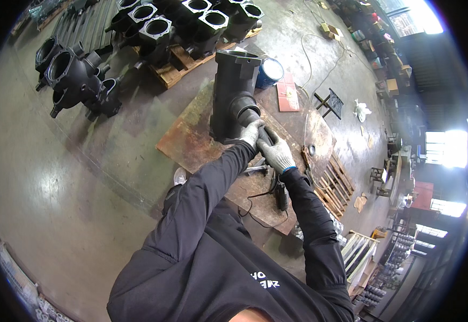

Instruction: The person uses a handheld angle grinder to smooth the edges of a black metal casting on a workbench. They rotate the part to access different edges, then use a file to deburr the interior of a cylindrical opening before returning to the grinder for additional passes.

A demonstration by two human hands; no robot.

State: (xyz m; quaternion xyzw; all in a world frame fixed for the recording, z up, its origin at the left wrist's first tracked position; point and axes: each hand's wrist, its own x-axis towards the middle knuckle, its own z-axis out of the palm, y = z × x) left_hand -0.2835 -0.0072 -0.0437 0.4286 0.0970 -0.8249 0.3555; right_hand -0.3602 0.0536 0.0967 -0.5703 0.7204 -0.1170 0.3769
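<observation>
A large black metal casting [226, 80] stands upright on the rust-brown metal plate in front of me, with a round side port [244, 105] facing me. At that port is a dark cylindrical piece [249, 117], its far end at or inside the opening; I cannot tell how deep. My left hand [251, 133], in a pale grey glove, is closed around it close to the port. Gloved likewise, my right hand [278, 153] grips its near end, just right of the left hand. Below the hands lies a black corded power tool [281, 196] on the plate.
Rusty metal plate [183, 142] forms the work surface. Behind the casting are a blue can [270, 73] and a red flat sheet [287, 93]. Similar black castings [156, 29] crowd a wooden pallet [183, 67]; more stand at left [73, 78]. Slatted wood [334, 185] lies right, with cables across the floor.
</observation>
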